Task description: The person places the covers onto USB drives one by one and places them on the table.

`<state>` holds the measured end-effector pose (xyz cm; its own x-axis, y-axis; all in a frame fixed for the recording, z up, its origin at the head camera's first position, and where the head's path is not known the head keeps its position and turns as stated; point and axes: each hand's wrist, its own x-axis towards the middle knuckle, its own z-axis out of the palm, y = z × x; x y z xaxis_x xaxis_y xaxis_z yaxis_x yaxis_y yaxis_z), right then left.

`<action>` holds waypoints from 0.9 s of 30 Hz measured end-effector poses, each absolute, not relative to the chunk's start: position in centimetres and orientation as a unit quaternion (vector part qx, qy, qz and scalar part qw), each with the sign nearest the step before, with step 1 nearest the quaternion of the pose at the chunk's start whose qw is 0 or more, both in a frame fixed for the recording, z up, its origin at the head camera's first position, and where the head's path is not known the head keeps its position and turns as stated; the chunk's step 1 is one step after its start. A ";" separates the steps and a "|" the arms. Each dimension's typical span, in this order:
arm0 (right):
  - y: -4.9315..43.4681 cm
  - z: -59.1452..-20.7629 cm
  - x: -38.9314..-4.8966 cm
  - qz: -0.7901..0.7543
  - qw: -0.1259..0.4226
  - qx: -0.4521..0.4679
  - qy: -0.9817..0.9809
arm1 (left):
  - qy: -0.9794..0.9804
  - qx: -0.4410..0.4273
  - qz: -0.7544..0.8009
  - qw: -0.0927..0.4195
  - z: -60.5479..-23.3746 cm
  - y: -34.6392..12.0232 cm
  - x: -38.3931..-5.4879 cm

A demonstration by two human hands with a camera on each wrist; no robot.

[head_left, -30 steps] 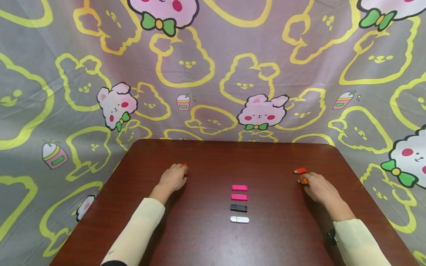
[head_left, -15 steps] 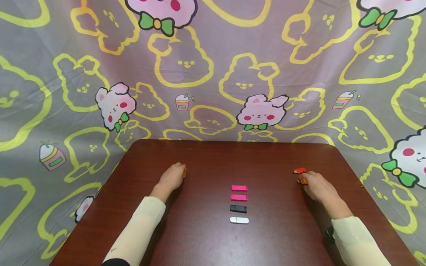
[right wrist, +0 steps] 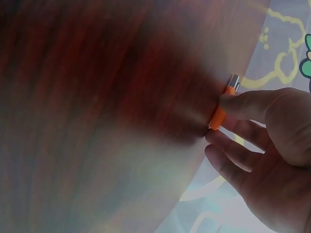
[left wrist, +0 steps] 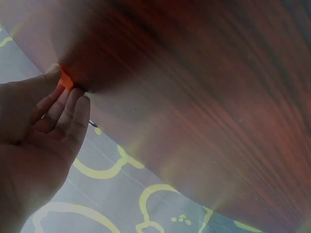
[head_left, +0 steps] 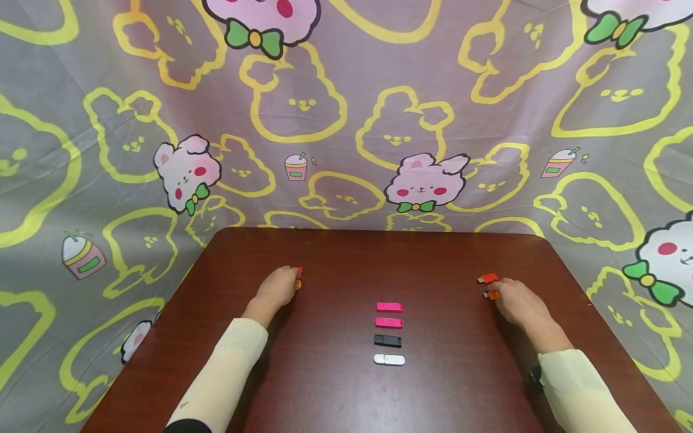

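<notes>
At the table's left, my left hand (head_left: 277, 287) pinches a small orange piece (left wrist: 66, 79) between thumb and fingers; the fingers hide most of it, so its kind cannot be told. Just beyond these fingertips a red-orange piece (head_left: 299, 270) shows in the head view. On the right side, my right hand (head_left: 517, 300) pinches an orange USB flash drive (right wrist: 219, 113), its metal plug (right wrist: 234, 81) bare. Close behind it on the table lies a red-orange USB flash drive (head_left: 488, 278), plug facing left and apart from the orange one.
A column of flash drives lies mid-table: two pink ones (head_left: 389, 307), a black one (head_left: 387, 341) and a white one (head_left: 389, 359). The brown table (head_left: 346, 258) ends at a patterned cloth backdrop (head_left: 346, 120) behind and along both sides.
My left hand has shifted slightly left, and an orange bit now shows separately below the red-orange piece. My right hand has barely moved, keeping its grip on the orange flash drive.
</notes>
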<state>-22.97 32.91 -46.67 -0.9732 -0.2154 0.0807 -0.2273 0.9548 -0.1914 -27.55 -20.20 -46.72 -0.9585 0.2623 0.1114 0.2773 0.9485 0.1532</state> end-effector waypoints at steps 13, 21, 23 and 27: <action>33.3 -47.0 -23.2 0.104 0.037 0.115 -0.987 | -0.988 -0.129 -0.071 0.037 -47.0 -20.5 -27.7; 33.1 -46.8 -22.8 0.113 0.061 0.143 -0.981 | -0.982 -0.151 -0.082 0.074 -47.0 -20.3 -27.5; 32.7 -46.6 -22.7 0.120 0.071 0.152 -0.979 | -0.982 -0.154 -0.088 0.071 -46.7 -19.9 -27.4; 31.6 -46.3 -22.7 0.134 0.076 0.162 -0.975 | -0.980 -0.162 -0.102 0.057 -46.2 -18.7 -27.3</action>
<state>-22.66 31.64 -46.30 -0.9359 -0.2961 0.1909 -0.3366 0.9115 -0.2363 -27.26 -18.66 -46.23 -0.9411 0.3053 0.1452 0.3286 0.9269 0.1811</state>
